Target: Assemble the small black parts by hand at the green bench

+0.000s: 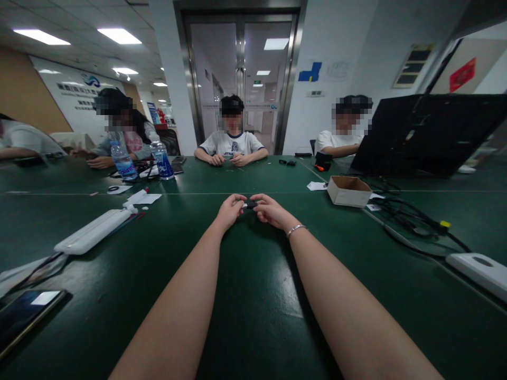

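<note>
Between my two hands, just above the green table [253,295], is a small black piece with a silver end [251,205]; it is too small to tell its exact kind. The fingertips of my left hand [231,212] pinch it at the silver end. My right hand [273,211], with a bracelet [297,229] at the wrist, grips the black end between thumb and fingers. The fingers partly cover the piece at both ends.
A white power strip [95,230] and a phone [29,316] lie on the left, with two water bottles [123,161] behind. On the right are a small open box [348,191], tangled black cables [415,219] and a monitor [428,134]. Several people sit around the table.
</note>
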`<state>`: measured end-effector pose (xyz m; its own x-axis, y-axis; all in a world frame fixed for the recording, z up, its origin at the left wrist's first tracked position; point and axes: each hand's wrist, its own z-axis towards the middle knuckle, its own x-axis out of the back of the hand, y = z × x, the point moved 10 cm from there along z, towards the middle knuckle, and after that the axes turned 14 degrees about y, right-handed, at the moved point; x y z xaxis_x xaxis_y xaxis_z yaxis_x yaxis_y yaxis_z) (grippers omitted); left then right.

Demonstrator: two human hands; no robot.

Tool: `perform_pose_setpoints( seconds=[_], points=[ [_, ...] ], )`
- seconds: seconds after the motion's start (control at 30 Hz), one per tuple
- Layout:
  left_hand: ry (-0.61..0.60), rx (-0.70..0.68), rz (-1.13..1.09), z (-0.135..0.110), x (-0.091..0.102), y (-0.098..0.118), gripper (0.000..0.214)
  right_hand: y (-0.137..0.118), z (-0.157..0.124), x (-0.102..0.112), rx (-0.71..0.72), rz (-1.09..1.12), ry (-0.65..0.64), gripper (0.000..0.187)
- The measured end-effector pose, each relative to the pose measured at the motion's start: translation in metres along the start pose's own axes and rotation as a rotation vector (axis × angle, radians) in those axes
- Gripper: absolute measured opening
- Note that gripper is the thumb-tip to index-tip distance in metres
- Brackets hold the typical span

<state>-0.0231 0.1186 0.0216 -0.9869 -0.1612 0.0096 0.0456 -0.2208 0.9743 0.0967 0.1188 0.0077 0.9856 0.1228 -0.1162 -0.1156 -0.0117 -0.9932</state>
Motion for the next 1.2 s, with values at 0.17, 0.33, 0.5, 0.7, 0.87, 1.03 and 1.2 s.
perform_pose_setpoints(
  seconds=[0.17,0.33,0.5,0.7,0.87,1.03,1.2],
  points=[
    [0.011,-0.001,-0.009,0.0004,0.0011,-0.0003,0.014,0.0060,-0.0008,0.0011,-0.060,-0.057,0.026,0.020],
    [0.020,-0.005,0.005,0.0005,0.0022,-0.0010,0.015,0.0020,-0.0031,-0.0025,-0.062,0.021,-0.019,0.029],
    [0.019,0.018,-0.002,0.0003,0.0022,-0.0029,0.015,0.0036,-0.0043,0.0002,-0.082,0.009,-0.004,0.021],
    [0.018,0.014,-0.001,-0.0003,0.0024,-0.0015,0.016,0.0043,-0.0038,-0.0029,-0.088,0.072,-0.034,0.029],
    [0.029,0.018,0.003,0.0001,0.0034,-0.0012,0.016,0.0027,-0.0015,-0.0006,-0.042,0.073,-0.037,0.043],
    [0.029,0.014,-0.007,0.0019,0.0032,-0.0035,0.017,0.0052,-0.0052,-0.0037,-0.104,0.065,-0.065,0.038],
    [0.039,0.009,-0.002,0.0041,0.0040,-0.0062,0.017,0.0017,-0.0082,-0.0066,-0.102,0.063,-0.074,0.033]
  ],
)
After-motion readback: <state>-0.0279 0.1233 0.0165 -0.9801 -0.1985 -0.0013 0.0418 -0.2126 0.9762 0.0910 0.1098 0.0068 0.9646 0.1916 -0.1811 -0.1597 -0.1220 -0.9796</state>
